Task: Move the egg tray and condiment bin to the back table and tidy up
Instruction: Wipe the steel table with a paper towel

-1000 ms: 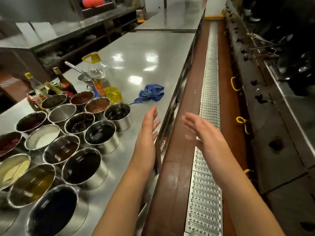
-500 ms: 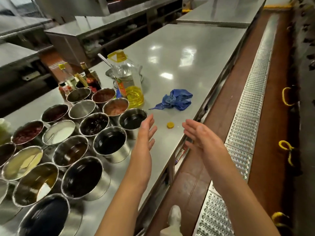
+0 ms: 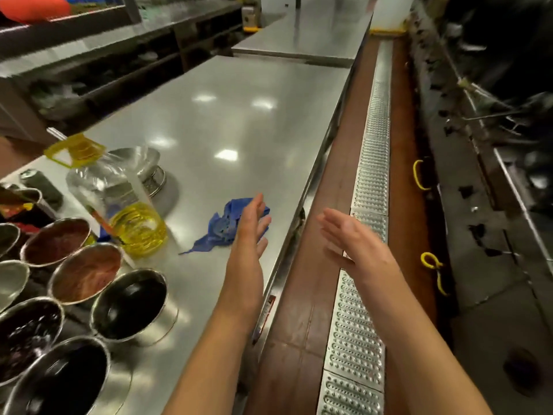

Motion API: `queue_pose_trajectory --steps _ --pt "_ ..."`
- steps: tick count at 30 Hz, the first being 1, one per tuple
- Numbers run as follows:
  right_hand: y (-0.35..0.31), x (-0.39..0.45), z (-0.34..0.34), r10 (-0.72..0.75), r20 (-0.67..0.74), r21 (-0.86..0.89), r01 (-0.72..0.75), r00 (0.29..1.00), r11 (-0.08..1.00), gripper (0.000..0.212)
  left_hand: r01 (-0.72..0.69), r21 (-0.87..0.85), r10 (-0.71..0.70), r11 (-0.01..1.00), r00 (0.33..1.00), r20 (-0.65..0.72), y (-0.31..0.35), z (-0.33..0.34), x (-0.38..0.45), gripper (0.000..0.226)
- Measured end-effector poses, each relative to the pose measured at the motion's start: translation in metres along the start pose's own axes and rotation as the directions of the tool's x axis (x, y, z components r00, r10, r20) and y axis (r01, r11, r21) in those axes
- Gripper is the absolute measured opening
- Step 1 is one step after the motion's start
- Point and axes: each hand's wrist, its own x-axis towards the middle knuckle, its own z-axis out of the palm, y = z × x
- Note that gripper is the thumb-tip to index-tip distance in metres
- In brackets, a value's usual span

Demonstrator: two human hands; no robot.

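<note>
Holding nothing: left hand (image 3: 250,235) and right hand (image 3: 347,235), fingers straight.
Risk: oil bottle (image 3: 119,199), left of the left hand, could tip if bumped.

Two hands (left hand (image 3: 250,232), right hand (image 3: 350,238)) show above the table (image 3: 239,121), which carries one blue cloth (image 3: 223,227), one oil bottle (image 3: 119,199), and at least eight steel condiment pots (image 3: 128,304) crowding its left edge.
</note>
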Motion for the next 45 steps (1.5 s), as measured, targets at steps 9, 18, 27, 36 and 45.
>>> queue_pose_trajectory --steps 9,18,27,36,45 --pt "0.004 0.129 -0.086 0.028 0.055 -0.011 -0.027 0.998 1.0 0.059 0.005 -0.001 -0.005 1.0 0.987 -0.16 -0.021 0.078 0.106 0.058" --pt "0.015 0.255 -0.108 0.081 0.21 0.029 -0.089 0.974 0.996 0.043 0.045 0.0 -0.041 0.999 0.91 -0.412 -0.047 0.086 0.163 0.067" --pt "0.033 0.344 -0.039 0.12 0.383 -0.038 -0.114 0.916 0.993 0.054 0.066 -0.009 -0.062 0.998 0.856 -0.512 -0.05 0.041 0.246 0.06" --pt "0.053 0.402 0.018 0.195 0.513 -0.206 -0.101 0.836 0.973 0.052 0.058 -0.038 -0.069 0.998 0.762 -0.644 -0.048 -0.004 0.301 0.054" --pt "0.135 0.425 0.067 0.312 0.748 -0.391 0.01 0.586 0.92 0.02 0.07 -0.195 -0.207 0.978 0.413 -0.887 -0.093 -0.024 0.269 0.036"
